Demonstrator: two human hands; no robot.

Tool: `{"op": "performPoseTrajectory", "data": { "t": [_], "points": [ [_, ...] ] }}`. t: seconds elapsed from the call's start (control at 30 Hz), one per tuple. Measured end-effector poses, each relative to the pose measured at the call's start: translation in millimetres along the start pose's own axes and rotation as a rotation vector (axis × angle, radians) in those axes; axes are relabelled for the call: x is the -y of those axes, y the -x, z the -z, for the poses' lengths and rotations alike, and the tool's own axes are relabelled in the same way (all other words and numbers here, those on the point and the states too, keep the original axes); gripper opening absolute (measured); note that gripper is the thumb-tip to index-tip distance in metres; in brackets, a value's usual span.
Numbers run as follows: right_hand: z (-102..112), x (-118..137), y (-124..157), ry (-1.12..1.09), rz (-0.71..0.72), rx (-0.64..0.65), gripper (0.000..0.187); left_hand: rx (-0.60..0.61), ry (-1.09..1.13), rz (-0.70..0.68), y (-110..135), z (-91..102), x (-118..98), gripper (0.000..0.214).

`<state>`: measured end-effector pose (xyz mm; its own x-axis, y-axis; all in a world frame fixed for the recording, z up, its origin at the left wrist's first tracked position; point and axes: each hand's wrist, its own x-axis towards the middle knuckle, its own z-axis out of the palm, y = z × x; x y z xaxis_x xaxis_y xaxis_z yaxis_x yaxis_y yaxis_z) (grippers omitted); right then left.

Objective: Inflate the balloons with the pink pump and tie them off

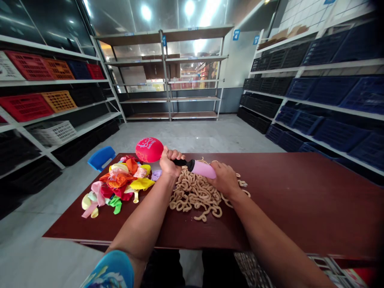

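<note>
A red balloon (149, 150) with light printed markings is partly inflated and sticks out to the left of my left hand (171, 161). That hand is closed around the balloon's neck, at the black end of a balloon pump. The pink body of the balloon pump (203, 169) slants down to the right, and my right hand (225, 178) is wrapped round its far end. Below both hands lies a pile of tan, curly, rope-like pieces (195, 192). Limp balloons (120, 180) in several colours are heaped on the left of the table. The balloon's mouth is hidden by my left fingers.
The dark red table (300, 200) reaches far to the right. A blue stool (102, 158) stands past its left edge. Shelves with red and orange crates (30, 66) line the left; dark blue crates (336, 90) fill the right. A metal rack (166, 80) stands behind.
</note>
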<state>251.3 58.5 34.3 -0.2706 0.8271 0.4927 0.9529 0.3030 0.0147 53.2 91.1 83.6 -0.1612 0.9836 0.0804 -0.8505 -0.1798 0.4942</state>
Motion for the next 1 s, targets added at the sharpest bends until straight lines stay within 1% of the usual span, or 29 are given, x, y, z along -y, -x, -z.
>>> {"op": "performPoseTrajectory", "data": {
  "t": [0.07, 0.13, 0.23, 0.33, 0.43, 0.5, 0.57, 0.67, 0.83, 0.93, 1.0],
  "points": [
    [-1, 3, -1, -0.016, 0.000, 0.003, 0.029, -0.004, -0.017, 0.009, 2, -3.1, 2, 0.054],
    [-1, 3, -2, -0.036, -0.001, 0.013, 0.030, -0.012, -0.003, 0.007, 1, -4.9, -5, 0.054],
    [-1, -3, -4, -0.055, -0.011, 0.020, 0.029, -0.021, 0.037, -0.024, -5, -3.6, -26, 0.053],
    [-1, -14, -5, -0.038, -0.041, 0.026, 0.030, -0.030, 0.063, -0.077, -14, 3.1, -50, 0.051],
    [-3, -23, -5, -0.008, -0.059, 0.023, 0.030, -0.051, 0.058, -0.113, -20, 10.8, -63, 0.048],
    [-5, -24, -4, 0.003, -0.056, 0.019, 0.029, -0.067, 0.031, -0.117, -20, 13.2, -62, 0.048],
    [-5, -20, -3, 0.005, -0.033, 0.015, 0.031, -0.075, 0.009, -0.107, -18, 12.6, -55, 0.049],
    [-4, -9, -1, 0.012, 0.012, 0.011, 0.034, -0.057, 0.016, -0.061, -10, 7.5, -37, 0.050],
    [-3, 4, 1, 0.000, 0.033, 0.000, 0.035, 0.021, 0.026, 0.006, 4, -2.8, -9, 0.051],
    [-2, 5, 0, -0.024, 0.043, -0.023, 0.033, 0.056, 0.041, 0.013, 5, -4.6, -7, 0.052],
    [-1, 4, -2, -0.032, 0.040, -0.027, 0.031, 0.042, 0.064, 0.006, 1, -3.3, -16, 0.053]
  ]
}}
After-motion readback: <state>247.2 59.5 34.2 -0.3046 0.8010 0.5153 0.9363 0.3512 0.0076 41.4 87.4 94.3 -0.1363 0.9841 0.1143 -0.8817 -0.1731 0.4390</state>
